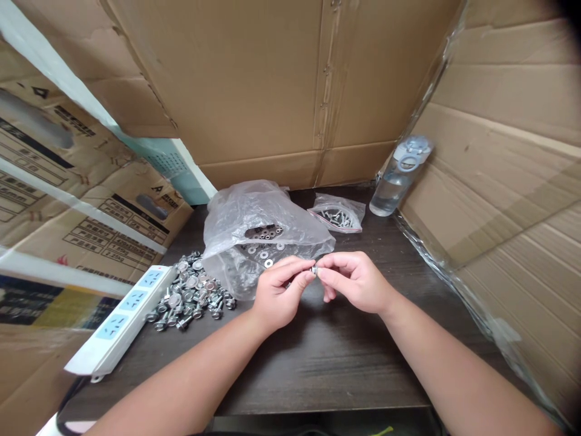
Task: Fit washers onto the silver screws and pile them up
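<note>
My left hand [281, 290] and my right hand [354, 280] meet over the middle of the dark table [318, 369]. Pinched between their fingertips is a small metal part [314, 270], partly covered by the fingers, so its exact shape is unclear. Both thumbs and forefingers close on it from opposite sides. Just behind my left hand lies a clear plastic bag [267, 212] with flat washers [264, 255] showing at its opening. A pile of flanged bolts [190, 293] spreads on the table to the left of my left hand.
A white power strip [122, 321] lies left of the bolts. Behind my hands is a small zip bag of screws [338, 217]. A water bottle [399, 178] stands at the back right. Cardboard walls [263, 85] enclose the table at the back and sides.
</note>
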Available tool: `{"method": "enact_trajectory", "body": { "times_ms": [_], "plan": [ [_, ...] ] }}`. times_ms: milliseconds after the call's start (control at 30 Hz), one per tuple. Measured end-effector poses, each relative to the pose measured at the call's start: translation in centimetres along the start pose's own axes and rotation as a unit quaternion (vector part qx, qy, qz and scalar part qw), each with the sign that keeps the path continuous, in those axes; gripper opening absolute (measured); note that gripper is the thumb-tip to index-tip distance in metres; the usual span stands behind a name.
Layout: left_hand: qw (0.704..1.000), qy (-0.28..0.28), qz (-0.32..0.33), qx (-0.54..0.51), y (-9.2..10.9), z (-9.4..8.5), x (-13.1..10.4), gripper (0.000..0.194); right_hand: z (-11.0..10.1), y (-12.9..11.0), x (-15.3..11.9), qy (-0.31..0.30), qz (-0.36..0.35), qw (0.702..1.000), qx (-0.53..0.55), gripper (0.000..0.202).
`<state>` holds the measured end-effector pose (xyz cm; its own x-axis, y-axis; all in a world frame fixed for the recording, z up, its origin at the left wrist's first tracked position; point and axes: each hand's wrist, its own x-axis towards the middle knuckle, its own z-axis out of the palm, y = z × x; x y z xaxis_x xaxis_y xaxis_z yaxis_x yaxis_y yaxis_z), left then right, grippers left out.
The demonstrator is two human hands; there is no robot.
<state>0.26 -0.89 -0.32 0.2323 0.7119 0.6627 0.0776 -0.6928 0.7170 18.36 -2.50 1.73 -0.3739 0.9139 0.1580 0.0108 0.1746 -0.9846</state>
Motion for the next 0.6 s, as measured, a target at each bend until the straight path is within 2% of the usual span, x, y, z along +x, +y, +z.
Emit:
{"method": "enact_trajectory", "body": {
  "times_ms": [267,333,433,500,533,600],
  "plan": [
    [0.999,-0.013,-0.033,-0.007,0.2,0.1,-0.2,0.016,-0.6,1.4,0.2,0.019,0.017,0.994,0.107,0.029],
    [0.999,-0.02,-0.05,-0.002,0.0,0.2,-0.5,0.022,-0.5,1.4,0.1,0.042,0.024,0.993,0.104,0.03],
    [0.996,-0.025,-0.089,-0.01,-0.6,0.5,-1.0,0.043,-0.3,1.4,0.1,0.049,0.033,0.996,0.067,0.033],
    [0.996,-0.043,-0.073,0.018,-1.0,0.7,-1.1,0.042,-0.3,1.5,0.1,0.045,0.034,0.998,0.04,0.036],
    [0.995,-0.073,-0.049,0.045,-1.1,0.8,-1.1,0.038,-0.3,1.6,0.2,0.042,0.039,0.998,0.031,0.038],
    [0.993,-0.075,-0.029,0.084,-0.9,0.9,-0.9,0.035,-0.3,1.8,0.3,0.033,0.055,0.998,0.029,0.041]
  ]
}}
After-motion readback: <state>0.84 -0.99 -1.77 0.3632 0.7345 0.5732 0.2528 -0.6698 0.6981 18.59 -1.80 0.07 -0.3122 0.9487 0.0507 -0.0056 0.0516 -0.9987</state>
